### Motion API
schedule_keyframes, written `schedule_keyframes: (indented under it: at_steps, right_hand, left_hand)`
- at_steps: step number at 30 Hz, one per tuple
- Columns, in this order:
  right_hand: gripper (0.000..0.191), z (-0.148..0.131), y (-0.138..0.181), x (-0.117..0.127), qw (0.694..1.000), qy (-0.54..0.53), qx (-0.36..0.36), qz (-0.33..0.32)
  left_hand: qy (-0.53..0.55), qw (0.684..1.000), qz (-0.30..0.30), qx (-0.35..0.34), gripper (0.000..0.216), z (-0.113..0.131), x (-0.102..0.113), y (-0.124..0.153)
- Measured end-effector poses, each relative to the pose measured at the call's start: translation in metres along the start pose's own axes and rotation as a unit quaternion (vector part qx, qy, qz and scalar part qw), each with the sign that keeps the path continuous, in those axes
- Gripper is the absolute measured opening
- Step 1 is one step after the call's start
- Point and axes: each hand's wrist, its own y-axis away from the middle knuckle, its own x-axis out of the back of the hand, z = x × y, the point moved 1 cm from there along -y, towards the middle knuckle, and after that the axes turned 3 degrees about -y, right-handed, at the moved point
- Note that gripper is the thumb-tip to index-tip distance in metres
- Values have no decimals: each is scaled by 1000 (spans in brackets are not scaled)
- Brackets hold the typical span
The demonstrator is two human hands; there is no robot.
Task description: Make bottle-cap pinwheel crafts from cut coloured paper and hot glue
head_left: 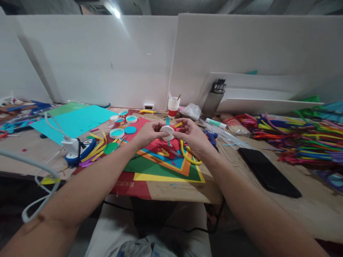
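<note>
Between both hands, above the stacked coloured paper (158, 171), I hold a small white paper disc (168, 132). Teal strips stick out at its top and bottom, and a yellow strip (178, 125) shows at its upper right. My left hand (150, 132) pinches the disc's left side with thumb and fingers. On the right edge, my right hand (190, 135) grips it, the thumb lying across the front. Whatever lies behind the disc is hidden. A yellow-handled tool (191, 159) rests just below my right hand.
White round lids with teal insides (117, 133) lie left of my hands. Paper cups (173, 106) hold sticks at the back. Right are a glue stick (215, 123), a black phone (268, 171), a bottle (213, 98) and many pipe cleaners (308, 139). A white cable (26, 157) hangs at left.
</note>
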Motion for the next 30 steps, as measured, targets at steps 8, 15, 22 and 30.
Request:
schedule_keyframes:
  at_steps: [8,15,22,30]
  right_hand:
    - [47,6,-4,4,998,-39,1,56]
    - [26,8,-5,6,995,-45,-37,86]
    - [31,11,-5,1,998,42,-24,34]
    - [34,10,-3,-3,995,96,-14,-4]
  left_hand:
    - [44,999,3,2,36,-9,4,-3]
    - [29,999,23,-9,33,-12,6,-6]
    - [35,999,-4,-25,38,-14,5,-6]
    - [68,997,23,2,27,-17,8,-5]
